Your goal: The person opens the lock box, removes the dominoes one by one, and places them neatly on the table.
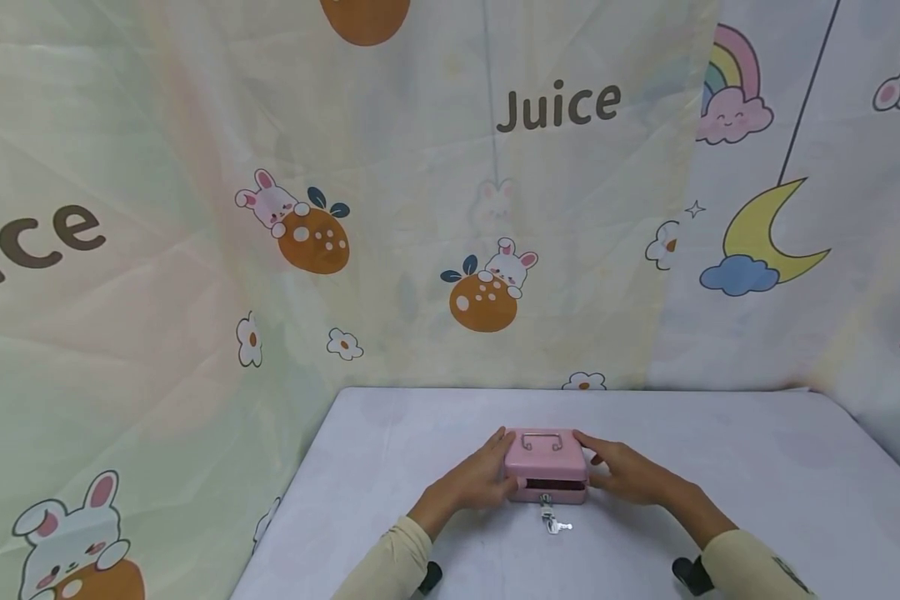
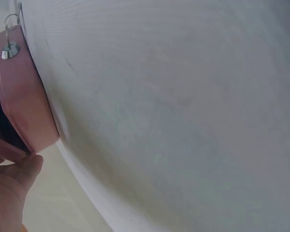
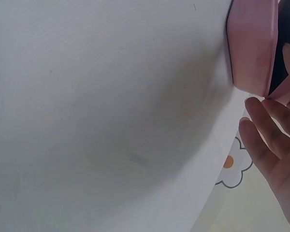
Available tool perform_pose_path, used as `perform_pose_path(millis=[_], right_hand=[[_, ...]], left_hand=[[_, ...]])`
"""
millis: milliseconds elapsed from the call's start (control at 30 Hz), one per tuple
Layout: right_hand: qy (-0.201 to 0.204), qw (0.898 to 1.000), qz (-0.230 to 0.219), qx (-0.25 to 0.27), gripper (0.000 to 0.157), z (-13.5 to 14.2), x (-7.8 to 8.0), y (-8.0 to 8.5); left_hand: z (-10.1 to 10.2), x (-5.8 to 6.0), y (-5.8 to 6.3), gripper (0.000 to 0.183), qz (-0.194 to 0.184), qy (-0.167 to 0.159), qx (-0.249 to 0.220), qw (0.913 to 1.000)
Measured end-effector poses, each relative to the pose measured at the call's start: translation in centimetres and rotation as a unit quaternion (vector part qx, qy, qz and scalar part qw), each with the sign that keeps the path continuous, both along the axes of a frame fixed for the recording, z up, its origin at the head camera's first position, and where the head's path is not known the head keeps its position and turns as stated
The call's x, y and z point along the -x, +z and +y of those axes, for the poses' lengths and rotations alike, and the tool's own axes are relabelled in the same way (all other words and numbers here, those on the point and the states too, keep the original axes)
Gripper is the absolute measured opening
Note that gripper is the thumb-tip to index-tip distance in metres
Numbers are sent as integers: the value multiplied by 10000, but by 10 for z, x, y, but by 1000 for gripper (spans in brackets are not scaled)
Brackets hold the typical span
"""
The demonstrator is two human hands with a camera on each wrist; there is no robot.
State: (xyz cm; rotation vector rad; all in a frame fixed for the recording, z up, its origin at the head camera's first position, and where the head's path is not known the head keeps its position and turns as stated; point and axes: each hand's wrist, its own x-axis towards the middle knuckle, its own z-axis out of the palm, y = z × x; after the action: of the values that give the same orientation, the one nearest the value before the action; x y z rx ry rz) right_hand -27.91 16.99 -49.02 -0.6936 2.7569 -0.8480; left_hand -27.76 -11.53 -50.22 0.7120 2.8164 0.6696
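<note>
A pink metal cash box [image 1: 544, 463] with a wire handle [image 1: 542, 437] on its lid sits on the table. Its lid is slightly raised, so a dark gap [image 1: 555, 484] runs along the front. A small key [image 1: 562, 526] on a ring hangs from the lock [image 1: 546, 499]. My left hand [image 1: 474, 475] grips the lid's left side, thumb near the front corner and fingers toward the back. On the opposite side my right hand [image 1: 632, 472] holds the lid with thumb and forefinger; its other fingers [image 3: 255, 141] hang below. The left wrist view shows the silver lock cylinder [image 2: 10, 50].
A white cloth covers the table [image 1: 390, 425], whose far edge meets a printed curtain [image 1: 405, 167] with rabbits and oranges. Another curtain [image 1: 870, 250] with a moon hangs at the right. Dark straps [image 1: 692, 575] show under both sleeves.
</note>
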Motion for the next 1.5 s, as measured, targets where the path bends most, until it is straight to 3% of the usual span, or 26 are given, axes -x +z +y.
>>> perform_pose_path(millis=[200, 533, 767, 1033, 1333, 1500], right_hand=[[-36, 9997, 231, 22, 66, 0, 4, 0], [-144, 9996, 240, 61, 60, -1, 9, 0], [-123, 9992, 353, 124, 57, 1, 14, -3], [-89, 9987, 504, 74, 52, -3, 17, -1], [-102, 9985, 534, 105, 47, -3, 24, 0], [-126, 9986, 486, 177, 41, -7, 28, 1]], left_hand=[[-1, 3, -2, 77, 63, -73, -248, 9996], [-3, 10, -6, 74, 176, -222, -700, 9971], [0, 12, -4, 64, 347, -28, -652, 9973], [3, 18, 2, 50, 789, 32, -429, 9960], [7, 23, 11, 47, 622, 164, -318, 9974], [7, 27, 13, 44, 786, 128, -95, 9968]])
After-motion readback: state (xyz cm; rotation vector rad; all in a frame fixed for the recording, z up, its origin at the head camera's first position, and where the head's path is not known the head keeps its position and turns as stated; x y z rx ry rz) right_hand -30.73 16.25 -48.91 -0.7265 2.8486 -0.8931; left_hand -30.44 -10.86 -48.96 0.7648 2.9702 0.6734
